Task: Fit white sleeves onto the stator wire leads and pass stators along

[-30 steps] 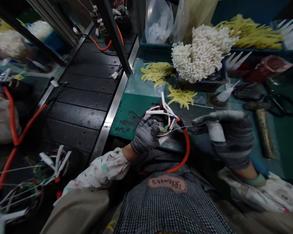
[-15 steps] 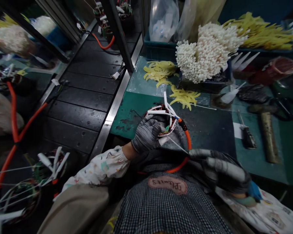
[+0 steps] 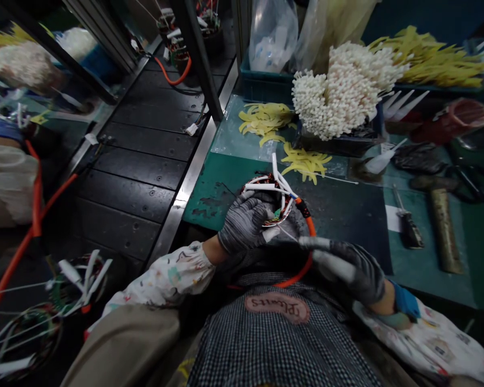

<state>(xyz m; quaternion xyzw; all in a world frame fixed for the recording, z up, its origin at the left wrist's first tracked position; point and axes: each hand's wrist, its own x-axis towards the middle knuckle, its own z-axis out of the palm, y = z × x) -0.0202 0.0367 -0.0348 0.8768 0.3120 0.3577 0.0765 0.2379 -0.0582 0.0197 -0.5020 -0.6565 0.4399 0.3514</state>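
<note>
My left hand (image 3: pixel 244 223), in a grey knit glove, grips a round motor stator (image 3: pixel 273 201) with white sleeved leads and an orange cable (image 3: pixel 308 236) at the near edge of the green mat (image 3: pixel 213 185). My right hand (image 3: pixel 349 266), also gloved, sits just right of and below the stator, fingers pinched on a thin white string (image 3: pixel 286 234) that runs to the windings.
Behind the stator lie yellow strips (image 3: pixel 304 160), a box of white sticks (image 3: pixel 339 91) and a bin of yellow strips (image 3: pixel 427 56). A hammer (image 3: pixel 441 223), scissors (image 3: pixel 474 180) and a small tool (image 3: pixel 407 226) lie at right. A black conveyor (image 3: pixel 137 156) runs left; several stators (image 3: pixel 76 279) rest lower left.
My right hand swept from up at the right of the stator down toward my body, then back in close under it, drawing the string. My left hand stayed on the stator.
</note>
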